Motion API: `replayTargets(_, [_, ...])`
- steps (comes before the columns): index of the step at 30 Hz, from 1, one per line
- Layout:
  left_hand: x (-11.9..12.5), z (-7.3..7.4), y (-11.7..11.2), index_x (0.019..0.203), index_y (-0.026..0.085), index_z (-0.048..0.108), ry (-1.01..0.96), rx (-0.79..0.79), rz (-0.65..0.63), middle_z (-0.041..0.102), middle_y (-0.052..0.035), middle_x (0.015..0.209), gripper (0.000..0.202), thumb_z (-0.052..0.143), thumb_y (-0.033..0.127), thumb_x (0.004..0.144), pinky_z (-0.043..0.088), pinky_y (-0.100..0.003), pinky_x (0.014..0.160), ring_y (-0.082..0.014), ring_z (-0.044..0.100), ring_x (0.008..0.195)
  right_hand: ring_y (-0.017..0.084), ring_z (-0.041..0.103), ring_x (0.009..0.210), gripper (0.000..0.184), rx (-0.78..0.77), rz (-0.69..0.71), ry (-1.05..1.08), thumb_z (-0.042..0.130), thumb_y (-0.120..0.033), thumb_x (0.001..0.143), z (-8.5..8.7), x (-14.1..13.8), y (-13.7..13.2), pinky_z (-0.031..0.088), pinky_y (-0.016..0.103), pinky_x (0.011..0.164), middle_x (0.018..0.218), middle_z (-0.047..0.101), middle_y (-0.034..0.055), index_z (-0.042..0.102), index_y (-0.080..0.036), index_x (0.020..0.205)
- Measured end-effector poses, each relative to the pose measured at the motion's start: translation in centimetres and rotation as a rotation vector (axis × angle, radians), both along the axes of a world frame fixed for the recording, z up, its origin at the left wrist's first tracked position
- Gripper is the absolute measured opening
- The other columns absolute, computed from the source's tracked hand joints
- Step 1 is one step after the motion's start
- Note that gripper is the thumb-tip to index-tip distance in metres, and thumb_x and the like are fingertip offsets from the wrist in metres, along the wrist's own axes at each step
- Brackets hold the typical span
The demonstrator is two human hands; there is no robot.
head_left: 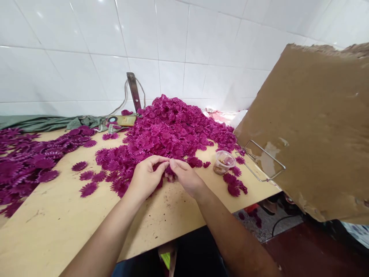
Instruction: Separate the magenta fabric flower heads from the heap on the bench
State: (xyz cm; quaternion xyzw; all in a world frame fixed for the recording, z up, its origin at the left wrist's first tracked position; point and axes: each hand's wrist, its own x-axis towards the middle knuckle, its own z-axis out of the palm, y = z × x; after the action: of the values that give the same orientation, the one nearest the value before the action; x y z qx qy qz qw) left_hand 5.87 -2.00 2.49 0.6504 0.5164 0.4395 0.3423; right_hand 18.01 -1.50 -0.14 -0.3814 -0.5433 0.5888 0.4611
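Left hand and right hand at a purple flower heap
Left, more flowers on the worktop; centre, the heap just beyond the hands; fingertips meet, any grip too hidden to tell; right, a clear cup, then cardboard.

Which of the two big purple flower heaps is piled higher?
The middle heap, directly beyond the left hand and right hand; it rises to a mound, while the left-side heap spreads lower.
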Motion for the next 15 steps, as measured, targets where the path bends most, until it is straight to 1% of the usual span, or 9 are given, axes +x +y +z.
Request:
replayTargets(2, [0.2,0.1,-0.1,0.069,0.018,0.066,-0.069,-0.026,0.06,0.068,-0.0014,0.069,0.014,0.056,0.027,0.066,0.046,-0.029,0.068,-0.0167,0.06,0.065,0.007,0.036,0.051,0.026,0.11,0.023,-0.022,0.053,-0.041,0.071,0.3,0.0,-0.4,0.031,0.022,0.051,0.057,0.041,-0.0048,0.045,-0.018,0.067])
replayTargets(4, [0.3,0.3,0.3,0.066,0.018,0.064,-0.138,-0.014,0.147,0.067,-0.0008,0.067,0.011,0.057,0.026,0.065,0.046,-0.028,0.066,-0.0159,0.059,0.065,0.007,0.037,0.054,0.017,0.183,-0.002,-0.062,0.052,-0.032,0.072,0.6,-0.4,-1.1,0.032,0.022,0.053,0.059,0.041,-0.0045,0.045,-0.017,0.067])
replayTargets(5, [0.1,0.5,0.7,0.066,0.018,0.064,-0.171,-0.006,0.2,0.067,-0.0008,0.068,0.011,0.057,0.025,0.065,0.045,-0.027,0.066,-0.0153,0.059,0.065,0.008,0.037,0.055,0.015,0.192,-0.018,-0.087,0.051,-0.03,0.072,0.7,-0.6,-1.5,0.033,0.023,0.054,0.06,0.042,-0.0041,0.045,-0.017,0.066])
replayTargets(7, [-0.9,1.1,1.8,0.066,0.017,0.062,-0.253,0.006,0.35,0.066,-0.001,0.068,0.01,0.056,0.024,0.067,0.044,-0.026,0.065,-0.0134,0.057,0.063,0.009,0.039,0.057,0.013,0.18,-0.017,-0.157,0.048,-0.026,0.073,0.6,-1.0,-2.4,0.033,0.024,0.055,0.061,0.043,-0.0033,0.044,-0.017,0.065])
replayTargets(9, [-2.5,1.8,3.3,0.066,0.016,0.06,-0.363,0.029,0.529,0.062,-0.0004,0.063,0.01,0.054,0.024,0.069,0.043,-0.026,0.061,-0.0113,0.052,0.056,0.01,0.039,0.058,0.012,0.158,0.003,-0.202,0.048,-0.024,0.073,0.2,-1.0,-3.0,0.033,0.024,0.056,0.061,0.042,-0.0031,0.043,-0.018,0.064])
replayTargets(10, [-3.4,2.1,3.9,0.067,0.016,0.059,-0.402,0.075,0.589,0.06,0.0002,0.061,0.011,0.052,0.023,0.071,0.043,-0.027,0.059,-0.0108,0.05,0.052,0.01,0.04,0.059,0.011,0.14,0.002,-0.202,0.049,-0.024,0.072,-0.1,-0.9,-3.2,0.033,0.024,0.057,0.061,0.042,-0.003,0.044,-0.018,0.064])
replayTargets(11, [-4.2,2.3,4.4,0.069,0.017,0.06,-0.402,0.147,0.6,0.06,-0.0001,0.063,0.01,0.053,0.024,0.071,0.043,-0.027,0.06,-0.0109,0.051,0.054,0.01,0.04,0.06,0.01,0.119,-0.011,-0.187,0.049,-0.024,0.072,-0.3,-0.7,-3.2,0.034,0.024,0.058,0.063,0.043,-0.0027,0.045,-0.018,0.066])
replayTargets(13, [-5.4,2.4,5.1,0.074,0.017,0.061,-0.332,0.224,0.512,0.063,-0.0027,0.074,0.009,0.056,0.022,0.068,0.045,-0.029,0.068,-0.0132,0.056,0.066,0.01,0.042,0.061,0.009,0.078,-0.067,-0.131,0.051,-0.025,0.071,-0.4,-0.2,-2.7,0.036,0.025,0.061,0.065,0.045,-0.0021,0.048,-0.017,0.07])
replayTargets(15, [-5.8,2.2,5.1,0.083,0.018,0.062,-0.199,0.26,0.423,0.064,-0.0054,0.089,0.019,0.058,0.02,0.065,0.046,-0.031,0.077,-0.0167,0.059,0.082,0.011,0.043,0.062,0.01,0.065,-0.101,-0.102,0.051,-0.026,0.071,-0.1,0.3,-2.0,0.037,0.025,0.061,0.067,0.047,-0.0016,0.05,-0.017,0.074])
